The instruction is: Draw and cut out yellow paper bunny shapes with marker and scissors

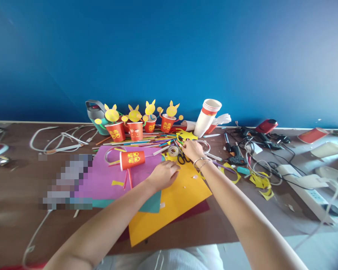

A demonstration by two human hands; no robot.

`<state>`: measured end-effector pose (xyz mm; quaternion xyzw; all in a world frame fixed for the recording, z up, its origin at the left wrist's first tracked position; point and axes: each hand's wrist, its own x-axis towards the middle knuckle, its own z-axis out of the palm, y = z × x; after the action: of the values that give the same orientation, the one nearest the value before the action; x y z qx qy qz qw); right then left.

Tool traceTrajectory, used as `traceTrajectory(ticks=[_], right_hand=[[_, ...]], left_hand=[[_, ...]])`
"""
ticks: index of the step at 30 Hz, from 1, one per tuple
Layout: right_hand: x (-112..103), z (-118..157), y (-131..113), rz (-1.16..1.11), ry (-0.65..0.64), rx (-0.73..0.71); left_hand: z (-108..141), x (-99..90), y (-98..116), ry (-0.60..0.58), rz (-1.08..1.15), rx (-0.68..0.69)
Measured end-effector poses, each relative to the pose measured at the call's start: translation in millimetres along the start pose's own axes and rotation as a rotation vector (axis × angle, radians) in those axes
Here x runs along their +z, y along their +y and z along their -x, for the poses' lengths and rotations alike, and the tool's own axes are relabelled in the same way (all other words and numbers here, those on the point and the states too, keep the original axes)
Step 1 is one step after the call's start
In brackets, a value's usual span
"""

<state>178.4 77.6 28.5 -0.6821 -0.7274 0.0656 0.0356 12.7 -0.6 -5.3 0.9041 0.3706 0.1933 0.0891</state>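
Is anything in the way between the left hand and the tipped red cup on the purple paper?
Nothing visible: only flat purple paper shows in the gap between the left hand and the tipped red cup. A white stick lies just beyond that gap, off the direct line.

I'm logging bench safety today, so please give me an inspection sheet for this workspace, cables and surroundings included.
Surface: brown table, with a purple sheet and yellow sheet on it.
Working things: red cup on its side on the purple sheet; tape roll beside scissors.
Clutter: yellow scraps and what looks like a glue gun lie to the right.
Left hand: left hand at the yellow sheet, fingers curled; contents unclear.
Right hand: right hand next to the scissors; grip unclear.
Cables: dark and white cables tangled near a power strip.
Surroundings: blue wall behind.
Other people: nothing seen.
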Motion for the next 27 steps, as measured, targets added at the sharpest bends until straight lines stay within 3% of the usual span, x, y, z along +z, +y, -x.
traceTrajectory(ticks=[5,7,9,11,14,17,22,27], right_hand=[[-6.1,-2.9,-0.8,-0.059,0.015,0.086],[-7.0,5.1,1.5,-0.144,0.092,0.096],[-7.3,18.1,0.6,-0.234,0.157,0.013],[-7.1,33.3,-4.2,-0.321,0.137,-0.213],[-7.3,51.7,-12.5,-0.425,0.027,-0.433],[-10.1,55.8,-11.4,-0.603,0.006,-0.406],[-12.5,46.9,1.3,-1.254,-0.055,-0.221],[11.5,52.4,-14.9,-1.408,-0.070,-0.247]], left_hand=[[-3.1,0.1,-18.5,0.427,0.149,-0.238],[-3.4,-1.4,-22.8,0.515,0.154,-0.266],[-2.8,-2.6,-23.2,0.542,0.102,-0.244],[-2.0,-3.0,-20.9,0.504,0.009,-0.213],[-1.9,-1.8,-16.6,0.311,-0.098,-0.166],[-3.4,-0.7,-14.5,0.157,-0.109,-0.131],[-4.5,-2.8,-14.5,0.222,-0.015,-0.189],[-2.4,-1.4,-13.4,0.147,0.137,-0.137]])
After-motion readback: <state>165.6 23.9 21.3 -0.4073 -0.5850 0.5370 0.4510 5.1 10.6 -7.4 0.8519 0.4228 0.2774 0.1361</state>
